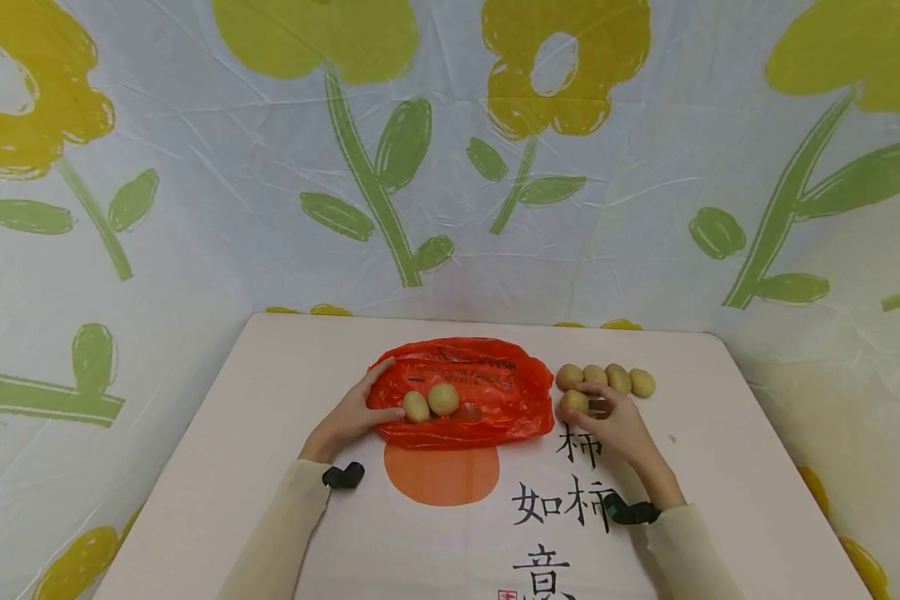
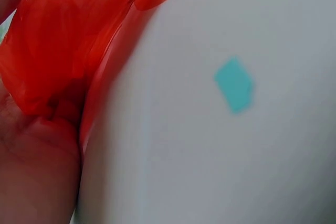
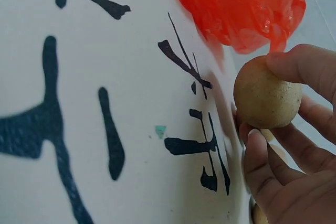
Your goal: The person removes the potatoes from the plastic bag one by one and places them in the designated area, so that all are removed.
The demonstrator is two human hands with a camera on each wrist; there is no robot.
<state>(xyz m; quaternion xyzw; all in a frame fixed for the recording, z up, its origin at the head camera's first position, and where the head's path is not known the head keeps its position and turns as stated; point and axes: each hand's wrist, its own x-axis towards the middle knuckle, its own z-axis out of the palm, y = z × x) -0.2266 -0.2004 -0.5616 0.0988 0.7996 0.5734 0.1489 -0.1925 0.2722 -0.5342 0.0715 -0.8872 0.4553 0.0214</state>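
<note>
While the right hand (image 1: 615,423) pinched a potato (image 3: 265,93) between thumb and fingers, the left hand (image 1: 352,417) gripped the left end of the red bag (image 1: 498,398). Left thumb lay along the near side, tip right at the leftmost potato; contact unclear. The other left fingers went round the far side, partly hidden by plastic in the left wrist view. Held potato sat just off the bag's right end, on the near side of a row of four potatoes (image 1: 618,379) on the table (image 1: 232,433). Couldn't tell if it touched the tabletop. Two potatoes (image 1: 443,399) lay side by side at the bag, left of its middle; inside or on top, couldn't tell. Orange disc (image 1: 441,479) showed just below the bag, black characters (image 1: 547,505) to its right. Flower-print cloth (image 1: 615,250) hung behind.
</note>
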